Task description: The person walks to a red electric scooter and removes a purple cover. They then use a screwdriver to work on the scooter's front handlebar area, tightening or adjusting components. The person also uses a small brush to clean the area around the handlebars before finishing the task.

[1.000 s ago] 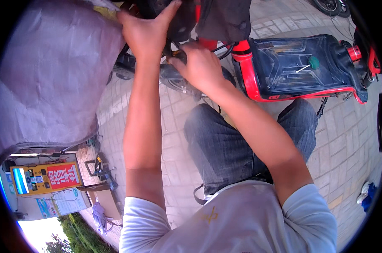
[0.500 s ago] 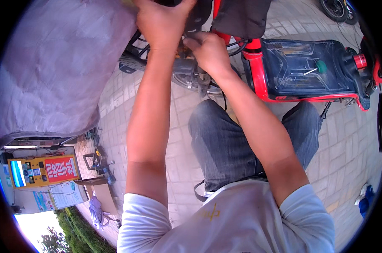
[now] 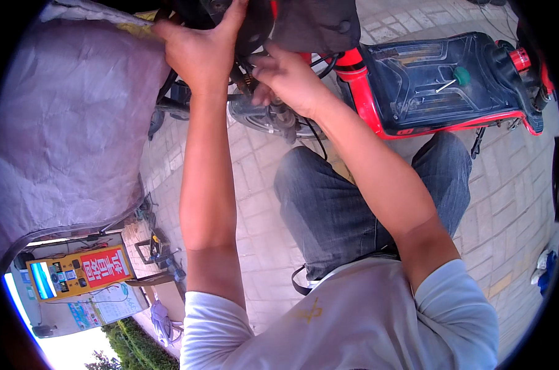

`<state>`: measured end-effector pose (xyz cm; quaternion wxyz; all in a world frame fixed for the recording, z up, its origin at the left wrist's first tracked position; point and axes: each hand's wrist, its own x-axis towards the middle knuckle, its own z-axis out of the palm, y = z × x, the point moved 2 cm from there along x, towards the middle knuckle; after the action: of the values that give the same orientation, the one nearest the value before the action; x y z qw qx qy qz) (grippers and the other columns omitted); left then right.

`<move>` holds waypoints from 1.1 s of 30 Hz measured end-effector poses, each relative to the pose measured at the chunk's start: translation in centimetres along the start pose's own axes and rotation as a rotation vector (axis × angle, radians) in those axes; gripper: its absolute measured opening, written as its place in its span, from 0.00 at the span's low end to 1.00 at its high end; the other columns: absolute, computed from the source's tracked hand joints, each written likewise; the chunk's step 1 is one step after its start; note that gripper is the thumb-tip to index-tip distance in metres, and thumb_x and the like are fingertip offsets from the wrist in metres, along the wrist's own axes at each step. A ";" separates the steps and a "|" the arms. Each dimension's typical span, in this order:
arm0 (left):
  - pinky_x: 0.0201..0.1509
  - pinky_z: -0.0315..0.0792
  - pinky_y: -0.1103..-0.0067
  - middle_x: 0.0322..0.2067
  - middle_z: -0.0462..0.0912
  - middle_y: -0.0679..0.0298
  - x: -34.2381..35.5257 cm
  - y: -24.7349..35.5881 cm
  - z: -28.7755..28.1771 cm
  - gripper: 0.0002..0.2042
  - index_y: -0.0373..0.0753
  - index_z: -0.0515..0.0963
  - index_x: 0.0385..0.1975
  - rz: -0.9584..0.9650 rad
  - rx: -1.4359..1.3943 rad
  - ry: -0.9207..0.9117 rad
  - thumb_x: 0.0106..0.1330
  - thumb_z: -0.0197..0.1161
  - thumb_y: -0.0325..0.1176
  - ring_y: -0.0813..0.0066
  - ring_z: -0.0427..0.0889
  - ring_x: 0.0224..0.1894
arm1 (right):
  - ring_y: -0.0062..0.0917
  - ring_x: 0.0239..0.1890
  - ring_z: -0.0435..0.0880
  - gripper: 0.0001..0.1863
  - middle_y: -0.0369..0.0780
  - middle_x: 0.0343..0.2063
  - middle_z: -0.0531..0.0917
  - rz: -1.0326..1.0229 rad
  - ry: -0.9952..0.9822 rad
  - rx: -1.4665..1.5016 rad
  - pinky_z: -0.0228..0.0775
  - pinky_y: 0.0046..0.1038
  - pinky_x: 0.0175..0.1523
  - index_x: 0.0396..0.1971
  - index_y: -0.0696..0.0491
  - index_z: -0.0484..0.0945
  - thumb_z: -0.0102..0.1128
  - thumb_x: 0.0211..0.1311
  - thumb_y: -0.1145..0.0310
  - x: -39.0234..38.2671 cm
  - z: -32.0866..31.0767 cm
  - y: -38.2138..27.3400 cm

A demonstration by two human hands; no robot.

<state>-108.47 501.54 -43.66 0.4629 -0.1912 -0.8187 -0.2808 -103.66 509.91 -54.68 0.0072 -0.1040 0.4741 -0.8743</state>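
Note:
A red and black electric scooter stands in front of me, its black footboard (image 3: 409,80) to the right. At its front end my left hand (image 3: 199,52) is spread around a black front part (image 3: 253,24), thumb on one side; the fingertips are partly hidden. Just to its right my right hand (image 3: 291,80) has its fingers loosely apart beside the front fork (image 3: 283,120) and a black cable (image 3: 330,65). I see nothing held in it. The front wheel (image 3: 248,116) shows below my wrists. On the footboard lies a screwdriver with a green handle (image 3: 461,76).
A large greyish cover (image 3: 76,129) fills the left side. Beyond it stand a yellow and red machine with a screen (image 3: 76,271) and a cardboard box (image 3: 168,299). A dark bag-like piece (image 3: 316,24) hangs on the scooter. Pale paving bricks (image 3: 261,203) form the ground.
My view has shifted, so the scooter sits farther left and higher. My right hand's fingers have loosened and spread near the fork. The left hand stays at the scooter's front.

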 end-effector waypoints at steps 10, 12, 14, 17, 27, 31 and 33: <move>0.54 0.70 0.70 0.43 0.76 0.40 -0.1 -0.3 0.5 0.49 0.21 0.62 0.45 -0.012 0.040 0.012 0.35 0.78 0.59 0.52 0.78 0.47 | 0.25 0.28 0.82 0.28 0.44 0.44 0.77 0.091 -0.018 0.109 0.74 0.23 0.32 0.60 0.65 0.59 0.55 0.61 0.72 0.3 -0.4 0.3; 0.54 0.69 0.71 0.43 0.75 0.40 -0.2 0.0 0.6 0.49 0.21 0.61 0.45 -0.017 -0.006 0.019 0.36 0.78 0.57 0.54 0.77 0.47 | 0.26 0.32 0.83 0.26 0.43 0.42 0.79 0.062 -0.018 0.203 0.75 0.22 0.35 0.58 0.64 0.61 0.56 0.62 0.71 0.1 -0.3 0.1; 0.55 0.68 0.72 0.44 0.75 0.41 -0.2 0.3 0.6 0.48 0.20 0.61 0.46 -0.006 -0.067 0.020 0.37 0.78 0.56 0.56 0.77 0.47 | 0.27 0.35 0.84 0.24 0.42 0.41 0.79 0.074 0.019 0.208 0.75 0.22 0.37 0.55 0.63 0.65 0.56 0.62 0.69 0.0 -0.2 -0.3; 0.55 0.68 0.73 0.44 0.75 0.44 -0.5 -0.2 0.9 0.45 0.21 0.62 0.46 0.064 -0.225 0.046 0.39 0.79 0.52 0.60 0.76 0.46 | 0.27 0.37 0.84 0.19 0.41 0.39 0.81 0.050 0.051 -0.070 0.75 0.22 0.39 0.49 0.61 0.71 0.57 0.63 0.67 -1.8 -0.9 -1.5; 0.50 0.71 0.68 0.43 0.77 0.45 -0.3 0.9 -0.8 0.42 0.28 0.64 0.48 -0.158 -0.065 -0.063 0.40 0.77 0.51 0.52 0.79 0.46 | 0.25 0.41 0.79 0.20 0.42 0.38 0.83 -0.800 0.358 -0.734 0.67 0.25 0.52 0.44 0.62 0.78 0.67 0.55 0.64 -1.7 -7.7 -13.5; 0.50 0.72 0.66 0.43 0.77 0.42 -0.3 0.7 -1.0 0.44 0.26 0.62 0.49 -0.197 -0.146 -0.071 0.40 0.77 0.52 0.49 0.78 0.47 | 0.22 0.43 0.77 0.23 0.39 0.41 0.80 -0.523 0.228 -0.876 0.67 0.24 0.51 0.44 0.61 0.76 0.69 0.53 0.62 1.6 -4.7 -11.4; 0.50 0.71 0.65 0.44 0.75 0.41 -0.6 1.0 -1.1 0.44 0.27 0.61 0.51 -0.235 -0.180 -0.098 0.42 0.77 0.50 0.46 0.77 0.47 | 0.22 0.40 0.79 0.22 0.39 0.38 0.82 -0.487 0.232 -0.621 0.69 0.26 0.50 0.42 0.61 0.77 0.69 0.53 0.61 2.7 -2.8 -10.5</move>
<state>-106.85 501.53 -43.46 0.3671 -0.1482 -0.8286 -0.3959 -105.91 517.71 -47.03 -0.2851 -0.1112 0.6746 -0.6718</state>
